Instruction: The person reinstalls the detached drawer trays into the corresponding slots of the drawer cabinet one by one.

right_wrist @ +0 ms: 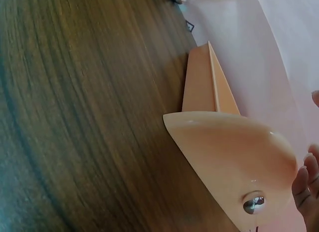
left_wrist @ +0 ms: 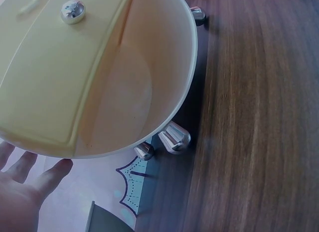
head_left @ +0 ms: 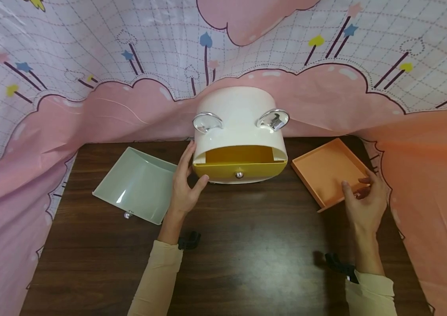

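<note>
A white drawer cabinet [head_left: 237,101] with two shiny ear-shaped pieces stands at the table's back. Its yellow drawer [head_left: 219,170] sits in the upper slot; below it the left wrist view shows a bare lower compartment [left_wrist: 119,100]. My left hand [head_left: 184,191] rests against the cabinet's left side, fingers extended and thumb apart. To the right lies an orange drawer [head_left: 327,169], out of the cabinet. My right hand [head_left: 367,208] is at its front corner with fingers loosely bent; in the right wrist view the fingertips [right_wrist: 301,184] lie beside the front panel [right_wrist: 224,147]. Whether they touch is unclear.
A grey-green drawer [head_left: 144,184] with a silver knob [head_left: 127,215] lies left of the cabinet, partly behind my left hand. Patterned cloth [head_left: 128,109] hangs behind and along both sides of the dark wooden table [head_left: 255,263]. Short metal feet [left_wrist: 174,137] hold the cabinet up.
</note>
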A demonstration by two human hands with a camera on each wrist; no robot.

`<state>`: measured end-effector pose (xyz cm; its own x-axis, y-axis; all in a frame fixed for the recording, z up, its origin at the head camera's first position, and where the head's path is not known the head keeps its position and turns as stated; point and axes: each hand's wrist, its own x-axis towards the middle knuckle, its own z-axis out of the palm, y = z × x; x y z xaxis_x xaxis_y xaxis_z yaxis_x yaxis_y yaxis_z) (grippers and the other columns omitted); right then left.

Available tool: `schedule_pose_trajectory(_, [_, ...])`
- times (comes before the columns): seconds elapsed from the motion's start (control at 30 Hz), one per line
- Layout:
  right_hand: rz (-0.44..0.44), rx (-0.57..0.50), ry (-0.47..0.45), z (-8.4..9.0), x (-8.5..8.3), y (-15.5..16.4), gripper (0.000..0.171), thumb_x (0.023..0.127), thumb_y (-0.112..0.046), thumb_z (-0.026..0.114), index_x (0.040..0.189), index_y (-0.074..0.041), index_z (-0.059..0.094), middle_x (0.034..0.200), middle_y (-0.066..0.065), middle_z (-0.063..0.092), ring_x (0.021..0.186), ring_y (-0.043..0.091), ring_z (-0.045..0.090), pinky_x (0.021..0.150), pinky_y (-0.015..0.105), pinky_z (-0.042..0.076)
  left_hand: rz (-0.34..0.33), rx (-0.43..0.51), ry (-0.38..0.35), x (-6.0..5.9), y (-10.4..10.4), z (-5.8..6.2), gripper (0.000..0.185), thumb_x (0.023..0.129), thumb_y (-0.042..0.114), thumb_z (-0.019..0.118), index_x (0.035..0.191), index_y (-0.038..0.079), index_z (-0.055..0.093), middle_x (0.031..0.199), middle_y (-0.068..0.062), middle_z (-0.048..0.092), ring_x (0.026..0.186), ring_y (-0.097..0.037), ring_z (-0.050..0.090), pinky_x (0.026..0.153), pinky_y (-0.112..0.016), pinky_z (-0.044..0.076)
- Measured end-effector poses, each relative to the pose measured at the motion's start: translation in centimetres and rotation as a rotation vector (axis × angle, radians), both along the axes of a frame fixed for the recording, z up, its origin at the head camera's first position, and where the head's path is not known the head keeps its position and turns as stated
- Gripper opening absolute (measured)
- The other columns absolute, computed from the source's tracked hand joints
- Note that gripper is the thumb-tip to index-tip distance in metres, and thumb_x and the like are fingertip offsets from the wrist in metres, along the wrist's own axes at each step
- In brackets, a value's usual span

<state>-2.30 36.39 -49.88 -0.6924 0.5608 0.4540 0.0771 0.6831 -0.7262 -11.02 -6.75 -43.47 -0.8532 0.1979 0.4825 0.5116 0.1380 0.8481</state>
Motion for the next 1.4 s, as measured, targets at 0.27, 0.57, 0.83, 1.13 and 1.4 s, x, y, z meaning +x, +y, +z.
schedule_pose_trajectory(0.27, [-0.108,-0.099,-0.025,-0.7,0.6,0.5,0.048,0.087,-0.019,0.076,0.130,-0.007,0.059,0.097,0.002,0.055,0.079,0.005,0.053,0.071,0.018,0.039,-0.003,-0.004,0.000,-0.2,0.0,-0.1,0.071,0.086,0.003,0.066,0.148,-0.010,0.034,0.156,-0.029,0.029,0.143,-0.036,0.034,0.104,-0.062,0.038])
schedule_pose_trajectory(0.57, [-0.139,-0.130,-0.062,-1.3,0.4,0.9,0.047,0.087,-0.025,0.076,0.121,0.002,0.058,0.091,0.001,0.054,0.077,0.005,0.052,0.071,0.016,0.038,-0.006,0.027,0.025,-0.3,-0.1,-0.2,0.067,0.087,0.001,0.065,0.146,-0.011,0.036,0.154,-0.030,0.031,0.141,-0.039,0.036,0.099,-0.063,0.042])
schedule_pose_trajectory(0.83, [-0.249,-0.166,-0.260,-1.2,0.4,1.3,0.051,0.086,-0.042,0.073,0.116,-0.005,0.055,0.090,-0.002,0.053,0.075,0.005,0.046,0.069,0.027,0.035,-0.001,0.019,0.025,-0.4,-0.1,-0.4,0.068,0.095,0.023,0.065,0.147,-0.009,0.037,0.154,-0.028,0.032,0.142,-0.034,0.037,0.100,-0.061,0.042])
schedule_pose_trajectory(1.13, [-0.228,-0.284,-0.481,-1.6,0.7,1.8,0.061,0.085,-0.055,0.069,0.115,-0.003,0.054,0.098,0.002,0.050,0.079,0.019,0.047,0.066,0.034,0.036,-0.002,0.030,0.011,-0.2,-0.3,-0.4,0.067,0.095,0.021,0.065,0.147,-0.010,0.036,0.154,-0.030,0.031,0.142,-0.034,0.036,0.102,-0.062,0.040])
schedule_pose_trajectory(1.4, [-0.132,-0.322,-0.566,-1.4,1.2,2.2,0.072,0.092,-0.063,0.052,0.124,0.001,0.051,0.117,0.020,0.047,0.098,0.034,0.048,0.080,0.048,0.039,-0.002,0.027,0.008,-0.3,-0.2,-0.5,0.069,0.096,0.027,0.064,0.147,-0.010,0.036,0.155,-0.029,0.031,0.142,-0.033,0.036,0.102,-0.062,0.040])
